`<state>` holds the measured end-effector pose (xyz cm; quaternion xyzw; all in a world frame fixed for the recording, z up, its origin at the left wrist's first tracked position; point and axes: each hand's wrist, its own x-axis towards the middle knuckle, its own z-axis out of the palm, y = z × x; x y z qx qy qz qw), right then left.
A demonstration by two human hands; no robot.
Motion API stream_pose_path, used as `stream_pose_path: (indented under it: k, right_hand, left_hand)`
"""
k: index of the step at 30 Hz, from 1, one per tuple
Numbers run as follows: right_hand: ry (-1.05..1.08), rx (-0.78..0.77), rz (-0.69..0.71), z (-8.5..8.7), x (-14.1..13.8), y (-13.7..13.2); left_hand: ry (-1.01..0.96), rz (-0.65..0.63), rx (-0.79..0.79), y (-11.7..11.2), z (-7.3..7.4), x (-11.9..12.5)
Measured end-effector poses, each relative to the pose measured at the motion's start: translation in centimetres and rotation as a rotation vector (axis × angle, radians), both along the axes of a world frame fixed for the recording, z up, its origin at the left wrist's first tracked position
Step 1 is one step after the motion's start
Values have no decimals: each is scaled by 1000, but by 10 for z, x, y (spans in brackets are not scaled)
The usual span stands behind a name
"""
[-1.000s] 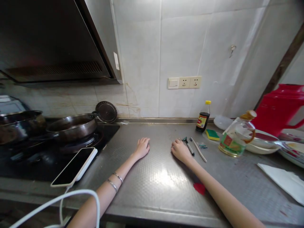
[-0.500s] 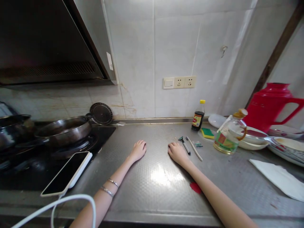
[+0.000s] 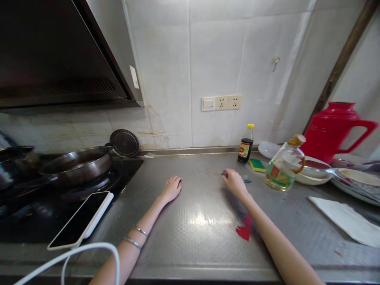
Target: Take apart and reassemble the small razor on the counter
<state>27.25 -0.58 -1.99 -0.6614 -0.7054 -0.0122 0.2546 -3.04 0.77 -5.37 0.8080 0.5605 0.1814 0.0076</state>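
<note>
My left hand (image 3: 171,189) lies on the metal counter (image 3: 190,241), palm down with loosely bent fingers and nothing in it. My right hand (image 3: 234,182) is over a razor (image 3: 223,173), its fingers curled down around it. Only the razor's dark green head shows past my fingertips; its handle is hidden under the hand. Just right of my knuckles lies a small green piece in clear plastic (image 3: 247,180). A red flat scrap (image 3: 244,228) lies beside my right forearm. The pale bent stick seen earlier is covered by my hand and arm.
A phone (image 3: 80,219) with a white cable (image 3: 97,246) lies at left by the stove, which holds a pan (image 3: 77,166). At right are a soy sauce bottle (image 3: 245,146), a sponge (image 3: 257,165), an oil bottle (image 3: 280,170), a red thermos jug (image 3: 329,134), bowls and white paper (image 3: 344,217).
My right hand has moved right and forward from the bare counter onto the razor, covering its handle and the pale stick. More of the red scrap shows. My left hand has stayed put.
</note>
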Motion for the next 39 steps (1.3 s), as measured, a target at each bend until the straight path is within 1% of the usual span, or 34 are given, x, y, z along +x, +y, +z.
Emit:
stream_pose_path:
  k: [4, 7, 11, 16, 21, 27, 31, 34, 36, 39]
  right_hand:
    - [65, -2, -141, 1, 29, 3]
    - [58, -74, -170, -4, 36, 4]
    - [6, -169, -172, -9, 34, 7]
    - [-38, -238, -197, -8, 28, 6]
    - [-59, -239, -187, -8, 27, 4]
    - [-71, -247, -164, -7, 26, 4]
    - [-64, -198, -187, -6, 26, 3]
    - [-12, -98, -146, -1, 24, 1]
    - [50, -14, -105, 5, 21, 1]
    - [144, 92, -68, 14, 12, 0]
  left_hand:
    - [-3, -1, -10, 0, 0, 0]
    - [-7, -3, -16, 0, 0, -1]
    - [15, 13, -17, 0, 0, -1]
    - [16, 9, -20, 1, -2, -2]
    - [4, 5, -12, 2, -4, -2]
    - [-5, 5, -18, 1, -2, -2]
    - [-18, -5, -18, 1, -2, -2]
    - [-59, -12, -15, 1, 0, -2]
    - [-109, 3, -4, 0, 6, 0]
    - [-253, 41, 27, -2, 20, 9]
